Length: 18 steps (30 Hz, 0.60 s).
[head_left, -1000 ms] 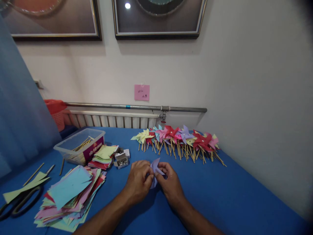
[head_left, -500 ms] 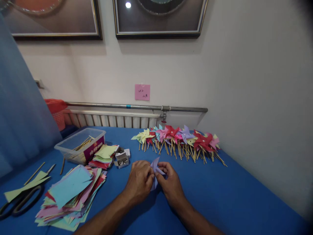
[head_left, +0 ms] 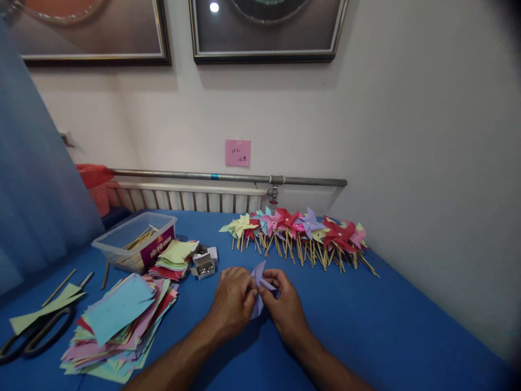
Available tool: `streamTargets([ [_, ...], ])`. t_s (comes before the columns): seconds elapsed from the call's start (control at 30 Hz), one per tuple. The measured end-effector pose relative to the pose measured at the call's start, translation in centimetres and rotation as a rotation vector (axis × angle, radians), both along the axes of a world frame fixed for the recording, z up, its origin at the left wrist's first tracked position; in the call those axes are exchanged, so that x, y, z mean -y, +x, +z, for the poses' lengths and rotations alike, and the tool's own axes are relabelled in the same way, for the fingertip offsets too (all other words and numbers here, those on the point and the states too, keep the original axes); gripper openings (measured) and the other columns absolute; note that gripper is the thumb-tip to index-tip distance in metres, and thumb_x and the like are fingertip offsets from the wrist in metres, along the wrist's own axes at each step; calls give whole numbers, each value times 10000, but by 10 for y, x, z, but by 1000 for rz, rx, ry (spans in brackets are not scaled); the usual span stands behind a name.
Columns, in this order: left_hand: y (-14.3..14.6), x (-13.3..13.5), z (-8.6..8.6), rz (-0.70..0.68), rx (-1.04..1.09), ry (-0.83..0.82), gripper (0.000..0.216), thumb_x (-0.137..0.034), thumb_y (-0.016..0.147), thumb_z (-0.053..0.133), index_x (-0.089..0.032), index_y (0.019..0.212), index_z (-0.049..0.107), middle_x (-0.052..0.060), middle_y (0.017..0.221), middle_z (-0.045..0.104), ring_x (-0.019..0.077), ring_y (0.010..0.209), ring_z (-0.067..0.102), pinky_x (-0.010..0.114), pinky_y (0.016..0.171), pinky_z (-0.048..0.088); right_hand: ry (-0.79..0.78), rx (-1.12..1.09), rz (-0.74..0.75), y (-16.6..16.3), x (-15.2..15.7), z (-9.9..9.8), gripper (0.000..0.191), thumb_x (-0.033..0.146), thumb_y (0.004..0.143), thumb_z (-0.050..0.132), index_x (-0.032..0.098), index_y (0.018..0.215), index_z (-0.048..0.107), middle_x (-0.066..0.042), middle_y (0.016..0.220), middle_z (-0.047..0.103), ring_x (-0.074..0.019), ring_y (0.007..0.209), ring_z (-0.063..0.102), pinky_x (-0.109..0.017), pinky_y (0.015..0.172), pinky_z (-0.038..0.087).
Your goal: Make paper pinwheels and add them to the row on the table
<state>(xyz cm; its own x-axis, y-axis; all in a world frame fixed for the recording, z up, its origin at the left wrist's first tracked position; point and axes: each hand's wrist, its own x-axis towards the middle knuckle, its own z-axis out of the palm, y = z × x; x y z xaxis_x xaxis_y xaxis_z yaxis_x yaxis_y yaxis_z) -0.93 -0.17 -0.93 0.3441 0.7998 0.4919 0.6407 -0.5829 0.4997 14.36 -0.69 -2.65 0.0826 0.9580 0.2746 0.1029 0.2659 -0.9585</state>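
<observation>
A purple paper pinwheel point(head_left: 258, 273) is held between my two hands, low over the blue table. My left hand point(head_left: 235, 297) is closed on its left side, the fingers curled and the thumb pressed in. On the other side, my right hand point(head_left: 283, 301) pinches a blade between thumb and fingers. The pinwheel's centre is partly covered by my fingers, and I cannot make out a stick on it. Just beyond my left hand stands a small open box of metal pushpins point(head_left: 204, 267).
Finished pinwheels point(head_left: 287, 220) on sticks lie in a row at the back. To the left are a plastic box point(head_left: 134, 239) of sticks, small paper squares point(head_left: 175, 255), a large stack of coloured paper point(head_left: 118, 320) and scissors point(head_left: 44, 331) under paper scraps. A radiator point(head_left: 183, 196) runs along the wall.
Almost nothing differs. Both hands keep their hold on the purple pinwheel, and the whole view has shifted very slightly.
</observation>
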Motion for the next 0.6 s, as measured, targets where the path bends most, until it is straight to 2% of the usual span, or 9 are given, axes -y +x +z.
streamTargets([
  [0.6, 1, 0, -2, -21, 52, 22, 107, -136, 871, 510, -199, 788, 535, 27, 817, 606, 207, 843, 547, 358, 831, 358, -40, -39, 5, -1, 2, 3, 250, 289, 771, 678, 214, 1005, 630, -61, 929, 755, -240, 875, 711, -337, 761, 559],
])
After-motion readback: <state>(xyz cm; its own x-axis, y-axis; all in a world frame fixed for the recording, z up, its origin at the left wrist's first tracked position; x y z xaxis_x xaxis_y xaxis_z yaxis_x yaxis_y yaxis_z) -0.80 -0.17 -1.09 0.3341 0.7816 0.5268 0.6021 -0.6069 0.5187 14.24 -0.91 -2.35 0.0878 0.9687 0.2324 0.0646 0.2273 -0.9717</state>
